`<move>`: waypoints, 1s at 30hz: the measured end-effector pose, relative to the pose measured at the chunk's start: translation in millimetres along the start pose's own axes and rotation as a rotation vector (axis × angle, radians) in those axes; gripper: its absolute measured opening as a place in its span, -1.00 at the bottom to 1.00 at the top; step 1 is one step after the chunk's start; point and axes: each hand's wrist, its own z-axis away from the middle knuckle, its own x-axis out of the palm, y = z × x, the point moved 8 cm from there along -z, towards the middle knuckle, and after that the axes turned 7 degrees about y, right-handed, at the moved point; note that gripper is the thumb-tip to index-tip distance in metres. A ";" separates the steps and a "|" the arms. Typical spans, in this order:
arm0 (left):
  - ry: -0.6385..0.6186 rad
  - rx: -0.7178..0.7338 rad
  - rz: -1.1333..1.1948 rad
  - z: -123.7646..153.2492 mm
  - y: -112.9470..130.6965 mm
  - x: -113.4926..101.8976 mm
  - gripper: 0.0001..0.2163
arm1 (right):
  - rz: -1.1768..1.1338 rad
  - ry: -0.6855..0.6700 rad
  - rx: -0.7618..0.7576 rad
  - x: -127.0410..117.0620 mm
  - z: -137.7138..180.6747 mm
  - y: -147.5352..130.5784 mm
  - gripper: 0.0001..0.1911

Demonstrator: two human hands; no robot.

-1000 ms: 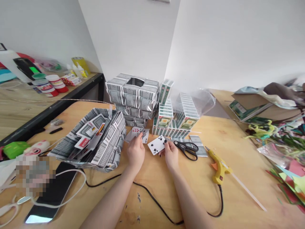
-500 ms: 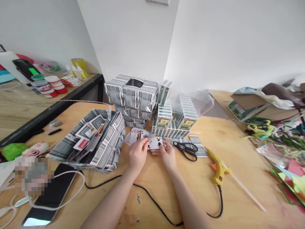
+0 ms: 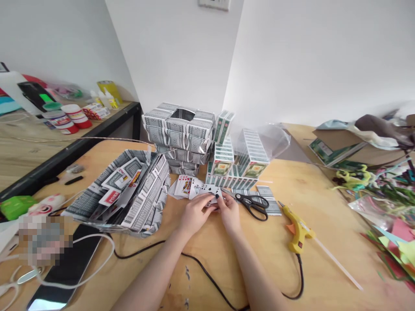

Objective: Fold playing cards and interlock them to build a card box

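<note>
My left hand (image 3: 194, 214) and my right hand (image 3: 228, 211) meet at the middle of the wooden table (image 3: 324, 207). Both pinch a fan of face-up playing cards (image 3: 196, 188) that spreads to the left; hearts and spades show. A basket built of folded cards (image 3: 129, 194) lies just left of the fan. Behind it stands a box made of cards (image 3: 180, 129), with stacked green card packs (image 3: 236, 162) beside it. Black scissors (image 3: 251, 201) lie right of my right hand.
A yellow glue gun (image 3: 298, 230) with a black cord (image 3: 207, 272) lies at the right. Coloured paper scraps (image 3: 392, 207) crowd the right edge. A phone (image 3: 65, 272) with a white cable lies at the lower left. Paint jars (image 3: 68, 116) stand on a second table.
My right hand brought the black spade card leftward and joined it to the fan in my left hand. Both hands now sit close together, and the fan is wider.
</note>
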 end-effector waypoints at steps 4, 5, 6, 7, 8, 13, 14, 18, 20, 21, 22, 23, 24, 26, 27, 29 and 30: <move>-0.009 -0.010 0.024 0.5 -0.8 -0.5 -0.79 | -0.015 0.023 0.010 0.0 1.0 -0.5 -0.65; 0.014 -0.020 0.024 0.2 -1.6 -3.0 -0.79 | -0.011 0.030 0.008 -0.3 1.4 -1.0 -0.65; 0.049 -0.035 0.016 -0.2 -3.0 -6.7 -0.78 | 0.005 0.046 -0.002 -1.7 1.9 -2.3 -0.66; 0.096 -0.057 -0.001 -0.4 -5.2 -11.5 -0.77 | 0.033 0.077 -0.022 -4.4 2.5 -4.3 -0.67; 0.153 -0.085 -0.028 -0.4 -8.0 -17.2 -0.76 | 0.072 0.124 -0.053 -8.6 3.2 -7.2 -0.68; 0.445 -0.212 -0.206 5.3 -18.6 -45.3 -0.75 | 0.181 0.417 -0.203 -33.8 12.2 -22.8 -0.78; 0.476 -0.214 -0.231 6.4 -18.3 -48.1 -0.75 | 0.155 0.447 -0.217 -36.4 14.0 -24.1 -0.77; 0.528 -0.175 -0.273 8.4 -12.8 -51.9 -0.75 | 0.044 0.486 -0.266 -38.2 18.9 -27.5 -0.75; 0.519 -0.127 -0.268 7.8 -8.1 -51.1 -0.74 | 0.018 0.428 -0.246 -31.8 17.4 -25.4 -0.74; 0.502 -0.091 -0.258 7.0 -4.9 -49.6 -0.74 | 0.001 0.371 -0.212 -26.2 15.5 -22.4 -0.74; 0.475 -0.048 -0.246 5.8 -1.1 -47.1 -0.74 | -0.022 0.297 -0.167 -19.3 13.1 -18.3 -0.74; 0.436 -0.002 -0.230 4.5 3.0 -43.4 -0.74 | -0.049 0.217 -0.117 -11.8 11.1 -13.8 -0.74; 0.383 0.043 -0.211 3.2 7.3 -38.3 -0.74 | -0.077 0.140 -0.073 -4.6 9.7 -9.7 -0.74; 0.255 0.115 -0.168 1.1 15.1 -25.6 -0.75 | -0.121 0.034 -0.016 5.2 8.0 -4.3 -0.74; 0.190 0.139 -0.148 0.6 18.5 -19.1 -0.75 | -0.134 0.009 -0.005 7.0 7.4 -2.9 -0.74; 0.087 0.167 -0.108 0.5 24.3 -8.6 -0.75 | -0.134 0.004 -0.009 6.1 5.9 -2.2 -0.74; 0.054 0.172 -0.084 0.6 26.6 -5.6 -0.75 | -0.125 0.013 -0.020 4.3 5.2 -2.6 -0.75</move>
